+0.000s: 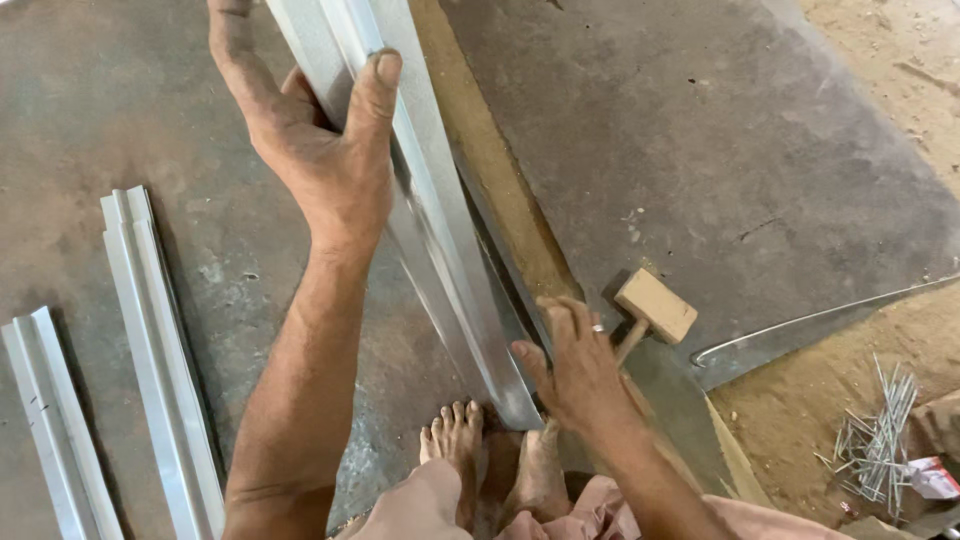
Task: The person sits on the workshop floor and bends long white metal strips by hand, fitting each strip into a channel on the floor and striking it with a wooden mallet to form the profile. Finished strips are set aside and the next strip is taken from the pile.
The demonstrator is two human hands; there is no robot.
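Note:
A long folded strip of shiny sheet metal [440,250] runs from the top centre down toward my feet. My left hand [320,150] grips it high up, thumb hooked over its edge. My right hand [575,365] rests against the strip's lower end with fingers spread, a ring on one finger. A wooden mallet [655,308] lies just right of my right hand, its handle hidden behind the hand. My bare foot [455,440] stands by the strip's lower end.
Two more folded metal strips [160,360] [50,420] lie on the grey metal sheet floor at the left. A wooden beam [500,170] lies under the held strip. A bundle of thin wire pieces [875,440] sits on sandy ground at right, beside a curved wire [820,318].

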